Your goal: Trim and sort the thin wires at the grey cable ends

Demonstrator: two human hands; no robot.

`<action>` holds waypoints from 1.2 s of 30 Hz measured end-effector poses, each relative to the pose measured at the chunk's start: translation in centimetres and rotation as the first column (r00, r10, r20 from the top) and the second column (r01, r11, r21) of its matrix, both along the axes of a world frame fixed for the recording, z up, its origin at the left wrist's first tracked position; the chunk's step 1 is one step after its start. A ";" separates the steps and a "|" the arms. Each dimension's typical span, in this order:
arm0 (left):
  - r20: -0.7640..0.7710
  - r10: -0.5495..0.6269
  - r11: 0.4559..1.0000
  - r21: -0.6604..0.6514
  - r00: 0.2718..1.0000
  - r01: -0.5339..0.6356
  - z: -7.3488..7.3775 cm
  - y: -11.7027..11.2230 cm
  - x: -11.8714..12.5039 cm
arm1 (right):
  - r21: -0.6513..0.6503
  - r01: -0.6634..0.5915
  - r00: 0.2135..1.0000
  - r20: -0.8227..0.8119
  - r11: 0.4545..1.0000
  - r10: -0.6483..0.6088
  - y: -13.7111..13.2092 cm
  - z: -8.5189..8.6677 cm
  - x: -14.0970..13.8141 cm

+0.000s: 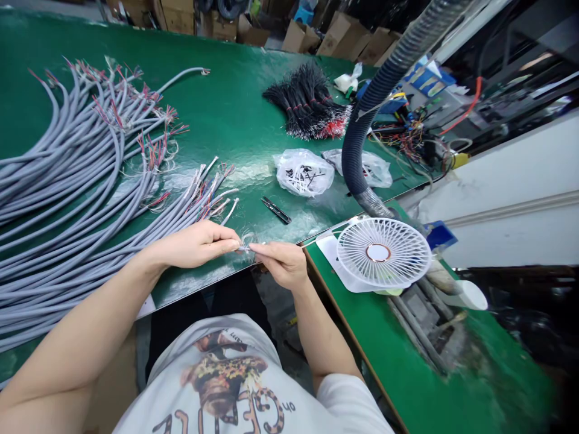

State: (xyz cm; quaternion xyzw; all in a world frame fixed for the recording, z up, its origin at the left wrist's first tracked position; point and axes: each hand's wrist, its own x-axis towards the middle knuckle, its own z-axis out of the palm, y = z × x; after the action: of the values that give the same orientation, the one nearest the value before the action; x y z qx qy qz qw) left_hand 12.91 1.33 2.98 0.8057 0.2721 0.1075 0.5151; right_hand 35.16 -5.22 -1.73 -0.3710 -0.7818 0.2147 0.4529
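Note:
Between my two hands, at the bench's front edge, is the stripped end of a grey cable (243, 248) with fine loose strands around it. My left hand (203, 243) is closed on the cable just behind that end. From the right, my right hand (283, 261) pinches the tip, its fingers pressed on the thin wires; the exact wires are too small to tell. A pile of grey cables (104, 163) with frayed red, blue and white ends spreads over the left side. Black thread snips (275, 210) lie beyond my right hand.
Clear plastic bags (304, 173) of small dark parts and a bundle of black wires (307, 99) lie on the green bench (226, 114). A ribbed hose (357, 144) rises at the right, near a white fan (384, 253) on a second green table (362, 325).

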 end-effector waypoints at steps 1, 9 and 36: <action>-0.005 0.005 1.000 -0.015 1.000 -0.005 0.0 0.0 0.1 | -0.018 0.021 1.000 0.007 1.000 -0.020 0.0 -0.1 -0.1; -0.002 0.061 0.997 -0.038 0.998 -0.061 0.1 -0.2 0.5 | -0.199 0.166 0.954 -0.215 0.966 -0.208 -0.6 -1.4 -0.5; 0.269 0.328 0.920 0.125 0.906 -0.371 -3.7 -0.8 2.9 | 0.112 0.089 0.995 -0.060 0.990 -0.083 -1.2 0.5 -1.7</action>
State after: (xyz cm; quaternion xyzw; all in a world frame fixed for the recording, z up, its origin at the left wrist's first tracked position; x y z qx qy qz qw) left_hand 15.78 0.49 -0.72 0.7659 0.3369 0.3192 0.4449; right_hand 33.45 -6.38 -1.25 -0.3719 -0.7631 0.1601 0.5038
